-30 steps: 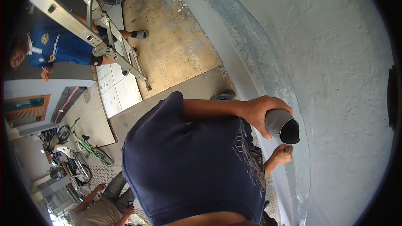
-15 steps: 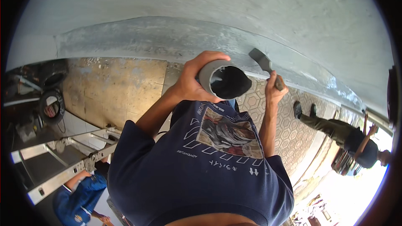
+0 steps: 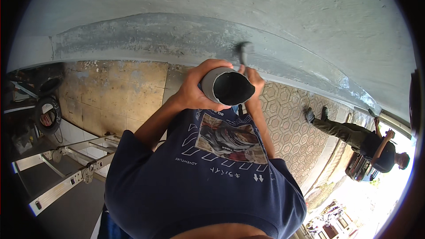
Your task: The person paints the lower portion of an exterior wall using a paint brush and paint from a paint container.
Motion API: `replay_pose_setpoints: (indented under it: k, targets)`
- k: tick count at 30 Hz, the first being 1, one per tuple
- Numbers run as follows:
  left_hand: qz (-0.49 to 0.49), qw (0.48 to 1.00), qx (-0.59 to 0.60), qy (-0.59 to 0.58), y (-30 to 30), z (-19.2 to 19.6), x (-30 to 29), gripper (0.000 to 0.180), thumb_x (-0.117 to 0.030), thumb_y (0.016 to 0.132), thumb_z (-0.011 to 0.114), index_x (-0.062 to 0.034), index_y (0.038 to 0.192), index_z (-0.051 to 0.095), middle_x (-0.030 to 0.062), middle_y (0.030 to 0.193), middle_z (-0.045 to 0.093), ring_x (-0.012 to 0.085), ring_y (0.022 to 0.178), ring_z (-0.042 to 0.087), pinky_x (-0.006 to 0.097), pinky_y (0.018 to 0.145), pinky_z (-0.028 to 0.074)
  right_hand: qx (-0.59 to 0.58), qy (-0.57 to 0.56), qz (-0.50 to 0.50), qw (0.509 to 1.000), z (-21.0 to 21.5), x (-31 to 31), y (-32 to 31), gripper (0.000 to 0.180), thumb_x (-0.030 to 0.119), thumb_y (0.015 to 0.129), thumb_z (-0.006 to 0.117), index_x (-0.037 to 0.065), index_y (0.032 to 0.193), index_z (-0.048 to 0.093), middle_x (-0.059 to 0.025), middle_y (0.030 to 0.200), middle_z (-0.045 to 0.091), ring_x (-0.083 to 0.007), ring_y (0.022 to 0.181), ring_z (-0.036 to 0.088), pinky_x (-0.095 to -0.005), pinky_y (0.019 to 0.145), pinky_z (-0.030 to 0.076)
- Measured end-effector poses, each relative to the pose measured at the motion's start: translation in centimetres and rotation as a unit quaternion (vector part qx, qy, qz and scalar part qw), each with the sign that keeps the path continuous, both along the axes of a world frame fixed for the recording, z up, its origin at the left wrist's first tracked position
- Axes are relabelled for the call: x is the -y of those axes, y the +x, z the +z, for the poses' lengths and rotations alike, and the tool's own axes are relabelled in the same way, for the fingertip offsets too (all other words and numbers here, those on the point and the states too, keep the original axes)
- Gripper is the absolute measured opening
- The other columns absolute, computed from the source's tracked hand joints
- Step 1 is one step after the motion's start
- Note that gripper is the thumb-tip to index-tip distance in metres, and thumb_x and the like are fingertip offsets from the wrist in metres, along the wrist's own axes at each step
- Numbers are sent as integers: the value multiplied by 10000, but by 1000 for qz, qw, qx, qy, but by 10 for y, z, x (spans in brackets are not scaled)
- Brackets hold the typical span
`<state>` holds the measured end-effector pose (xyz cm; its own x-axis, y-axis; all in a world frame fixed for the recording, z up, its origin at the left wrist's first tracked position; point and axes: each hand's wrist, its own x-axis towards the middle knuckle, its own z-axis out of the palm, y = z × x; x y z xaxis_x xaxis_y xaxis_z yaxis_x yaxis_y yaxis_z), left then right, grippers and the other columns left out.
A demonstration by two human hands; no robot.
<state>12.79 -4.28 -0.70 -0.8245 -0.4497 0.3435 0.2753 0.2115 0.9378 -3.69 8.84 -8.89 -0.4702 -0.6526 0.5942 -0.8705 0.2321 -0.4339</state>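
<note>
My left hand (image 3: 191,87) is wrapped round a grey round paint container (image 3: 208,86) with an uneven rim, held in front of my chest. Its inside looks dark, and I cannot make out how full it is. Just beyond the container, my right hand (image 3: 255,81) grips a paintbrush (image 3: 244,53) by its handle. The brush head is blurred and lies at the darker grey band (image 3: 186,35) along the wall, by a dark patch. Part of my right hand and the brush handle is hidden behind the container.
A pale grey wall (image 3: 283,4) rises beyond the band. Yellowish tiles (image 3: 115,93) and hexagonal paving (image 3: 287,115) cover the floor. At left are a folding ladder (image 3: 66,186) and a tyre (image 3: 48,115). Another person (image 3: 376,150) stands at right beside the wall, with a parked vehicle (image 3: 359,168) behind.
My right hand and the paintbrush have moved left, closer to the container, with the brush head now at the band. The container has shifted slightly left. The person behind the ladder has mostly left view.
</note>
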Motion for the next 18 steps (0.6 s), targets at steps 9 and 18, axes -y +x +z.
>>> replay_pose_setpoints:
  k: [9, 18]
  targets:
    - [-48, 998, -16, -30, 5, 12, -4, 919, -227, 487, 956, -18, 1280, 541, 152, 1240, 607, 260, 1144, 597, 375, 978, 455, 57, -19, 93, 994, -9, -9, -23, 77, 19, 814, 702, -2, 799, 629, -145, 629, 592, -310, 501, 596, -384, 461, 455]
    - [-19, 1000, -11, -15, 24, 5, -3, 858, -281, 531, 937, -35, 1263, 562, 130, 1221, 600, 248, 1116, 604, 362, 961, 459, -123, -33, -290, 949, -14, -100, -135, 193, 95, 867, 686, 15, 696, 642, -151, 567, 603, -304, 452, 605, -398, 410, 443]
